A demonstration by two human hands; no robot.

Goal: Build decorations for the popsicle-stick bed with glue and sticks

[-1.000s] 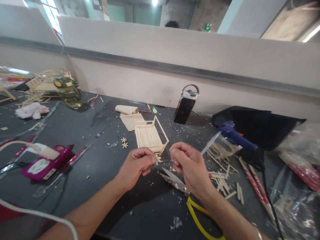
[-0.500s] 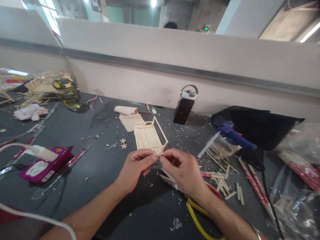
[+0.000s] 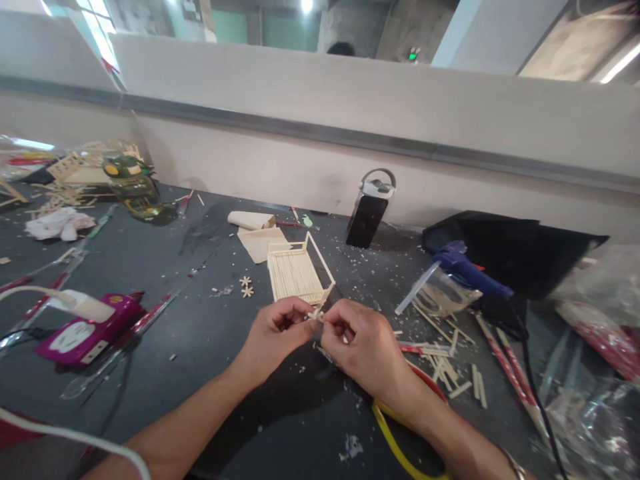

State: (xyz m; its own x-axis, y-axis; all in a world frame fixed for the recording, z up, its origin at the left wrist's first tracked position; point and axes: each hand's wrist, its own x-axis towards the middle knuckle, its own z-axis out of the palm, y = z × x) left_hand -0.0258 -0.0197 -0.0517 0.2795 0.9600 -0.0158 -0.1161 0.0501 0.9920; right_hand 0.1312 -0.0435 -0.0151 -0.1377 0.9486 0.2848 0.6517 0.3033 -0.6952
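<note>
Between my fingertips is a small star-shaped piece of wooden sticks [image 3: 315,315], partly covered by the fingers. My left hand [image 3: 280,332] pinches it from the left with thumb and forefinger. From the right, my right hand [image 3: 357,340] pinches at its edge. Just beyond the hands stands a little wooden frame [image 3: 296,273] with a slatted base and raised rails. Two more star-shaped stick pieces [image 3: 247,287] lie on the dark table left of it. Scissors with yellow and red handles [image 3: 393,440] lie partly hidden under my right forearm.
A blue glue gun [image 3: 470,270] rests at the right, near cut sticks [image 3: 445,373] and plastic bags [image 3: 595,427]. A black bottle [image 3: 369,213] stands at the back. On the left are a purple power strip [image 3: 93,330], a green bottle [image 3: 134,190] and a crumpled cloth [image 3: 60,224].
My fingers have shifted slightly on the small star-shaped piece, and its angle has changed a little. The right hand's fingers are curled more. Things on the table stay in place.
</note>
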